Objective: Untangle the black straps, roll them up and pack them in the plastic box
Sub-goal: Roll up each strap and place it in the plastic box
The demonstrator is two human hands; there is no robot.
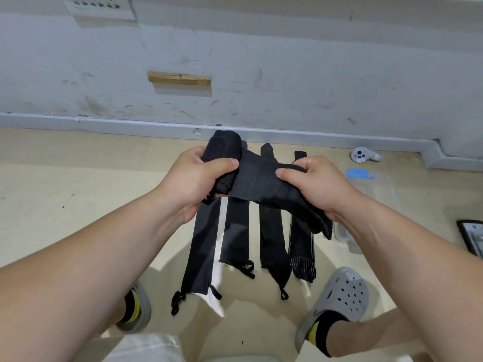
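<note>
I hold one black strap [257,180] in the air between both hands. My left hand [194,182] grips its rolled-up end [223,150]. My right hand [317,186] grips the flat, unrolled part, whose tail hangs down past my wrist. Below, several more black straps [235,231] lie flat side by side on the beige floor, running away from me, with small loops at their near ends. The rightmost one [302,244] has thin white stripes. The clear plastic box [376,194] with a blue label lies on the floor to the right, partly behind my right arm.
A white handheld controller [362,154] lies near the grey skirting board [130,125] at the far right. A dark flat device [473,237] sits at the right edge. My feet in grey clogs [339,296] stand either side of the straps.
</note>
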